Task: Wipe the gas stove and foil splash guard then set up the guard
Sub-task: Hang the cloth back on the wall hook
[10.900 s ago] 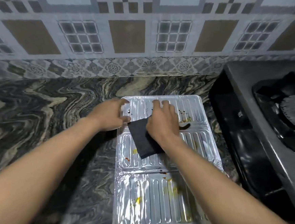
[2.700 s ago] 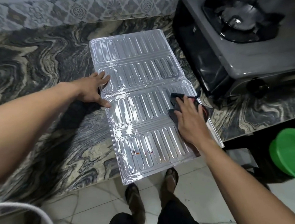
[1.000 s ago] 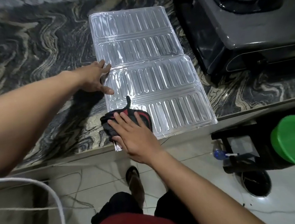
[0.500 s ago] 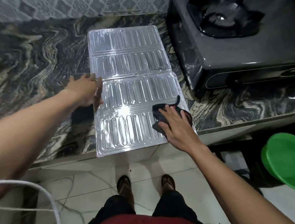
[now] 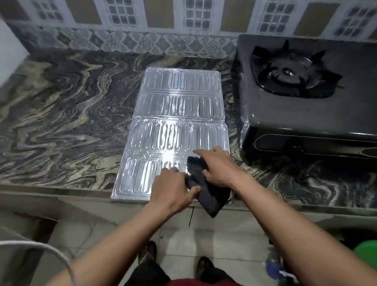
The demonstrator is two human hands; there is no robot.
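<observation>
A home kitchen around me, black gas stove with its burner on my swirled stone worktop, patterned tiles on the wall, pale tiled floor underfoot.

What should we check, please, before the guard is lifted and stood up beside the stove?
1. Guard free of visible stains: ok.
2. Cloth off the guard: not ok, it lies on the near right corner.
3. Left hand and right hand free to lift: not ok, both grip the cloth.
4. Guard fully on the counter: not ok, its near edge juts past.
5. Stove wiped: cannot tell.
</observation>
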